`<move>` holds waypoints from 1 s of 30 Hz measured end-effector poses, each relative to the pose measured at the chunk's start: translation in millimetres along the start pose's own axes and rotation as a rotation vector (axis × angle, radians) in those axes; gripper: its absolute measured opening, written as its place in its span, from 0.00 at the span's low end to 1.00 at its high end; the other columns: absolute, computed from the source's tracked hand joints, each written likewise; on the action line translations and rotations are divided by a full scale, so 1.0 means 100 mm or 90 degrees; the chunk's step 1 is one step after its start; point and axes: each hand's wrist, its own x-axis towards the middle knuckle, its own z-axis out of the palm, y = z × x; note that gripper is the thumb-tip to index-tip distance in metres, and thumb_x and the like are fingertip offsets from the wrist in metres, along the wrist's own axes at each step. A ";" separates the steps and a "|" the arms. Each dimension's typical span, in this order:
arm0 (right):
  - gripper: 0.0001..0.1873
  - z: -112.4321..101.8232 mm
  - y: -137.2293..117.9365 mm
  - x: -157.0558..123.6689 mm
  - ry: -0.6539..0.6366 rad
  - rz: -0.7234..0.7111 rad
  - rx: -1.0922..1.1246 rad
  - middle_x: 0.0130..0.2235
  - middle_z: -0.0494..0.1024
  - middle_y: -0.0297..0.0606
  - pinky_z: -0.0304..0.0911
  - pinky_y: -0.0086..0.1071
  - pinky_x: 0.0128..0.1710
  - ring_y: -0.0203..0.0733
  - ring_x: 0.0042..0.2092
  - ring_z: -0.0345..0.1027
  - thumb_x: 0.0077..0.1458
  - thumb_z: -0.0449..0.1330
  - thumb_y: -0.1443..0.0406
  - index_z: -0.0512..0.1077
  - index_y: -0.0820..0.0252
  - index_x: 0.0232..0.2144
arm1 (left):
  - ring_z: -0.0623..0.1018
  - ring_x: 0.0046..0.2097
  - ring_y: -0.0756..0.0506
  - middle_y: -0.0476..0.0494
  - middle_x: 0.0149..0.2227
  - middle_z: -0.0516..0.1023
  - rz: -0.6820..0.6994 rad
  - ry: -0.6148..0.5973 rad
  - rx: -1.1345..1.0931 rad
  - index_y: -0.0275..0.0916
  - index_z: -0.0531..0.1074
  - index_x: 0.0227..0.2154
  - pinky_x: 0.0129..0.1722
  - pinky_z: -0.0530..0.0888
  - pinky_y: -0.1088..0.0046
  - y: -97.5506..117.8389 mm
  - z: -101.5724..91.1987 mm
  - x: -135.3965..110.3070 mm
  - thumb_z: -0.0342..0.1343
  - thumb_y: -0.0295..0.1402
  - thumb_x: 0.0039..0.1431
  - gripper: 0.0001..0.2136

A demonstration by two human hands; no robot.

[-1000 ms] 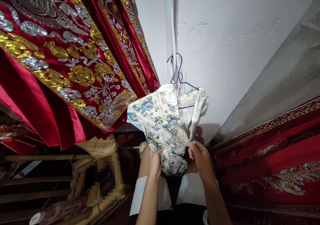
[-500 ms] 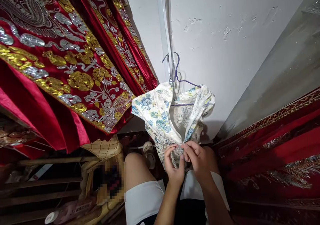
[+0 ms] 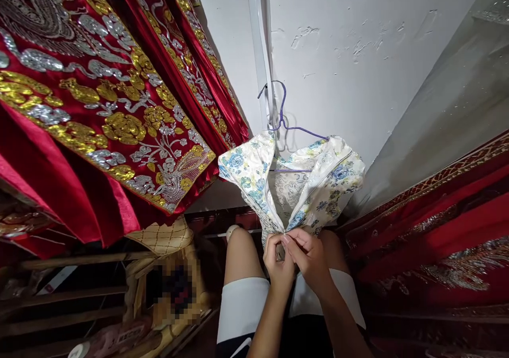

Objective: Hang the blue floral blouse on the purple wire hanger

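A white floral dress [image 3: 254, 162] with blue and yellow flowers hangs on a purple wire hanger [image 3: 302, 131] by the wall. Its front gapes in a V, and what looks like a zip runs along the edges. At the bottom of that V, my left hand [image 3: 278, 262] pinches the fabric with thumb and fingers. My right hand [image 3: 308, 254] is closed on the same spot, its fingertips touching those of the left. Whatever small part sits between the fingertips is hidden. Below the hands, the lower dress is mostly covered.
Red garments with gold and silver sequins [image 3: 123, 127] hang at the left. More red embroidered cloth [image 3: 457, 241] hangs at the right. A bamboo rack [image 3: 131, 294] stands low on the left, with a pink bottle [image 3: 115, 342]. My knees [image 3: 244, 257] flank the dress.
The dress front has spread wider, its right side opening outward. Both hands have drawn closer together at the V's bottom, and my left knee has shifted right.
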 end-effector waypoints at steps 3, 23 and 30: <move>0.17 -0.04 0.02 0.01 0.034 -0.012 -0.014 0.24 0.71 0.34 0.56 0.29 0.27 0.36 0.26 0.62 0.57 0.65 0.53 0.75 0.61 0.28 | 0.73 0.32 0.48 0.49 0.29 0.71 0.020 -0.028 0.003 0.39 0.72 0.31 0.33 0.71 0.74 0.00 0.04 -0.01 0.57 0.28 0.63 0.05; 0.20 0.10 -0.08 0.04 0.118 -0.033 0.018 0.19 0.63 0.29 0.57 0.30 0.25 0.35 0.24 0.56 0.54 0.66 0.50 0.71 0.58 0.22 | 0.71 0.31 0.49 0.49 0.30 0.72 0.040 -0.074 0.045 0.40 0.71 0.31 0.31 0.67 0.75 0.00 -0.01 -0.07 0.55 0.27 0.62 0.04; 0.23 0.10 -0.11 0.05 0.124 -0.029 0.002 0.19 0.60 0.29 0.56 0.32 0.26 0.36 0.24 0.53 0.54 0.65 0.47 0.68 0.56 0.20 | 0.70 0.31 0.48 0.50 0.28 0.70 0.005 -0.086 0.032 0.40 0.68 0.27 0.32 0.67 0.75 0.00 0.01 -0.10 0.54 0.27 0.61 0.07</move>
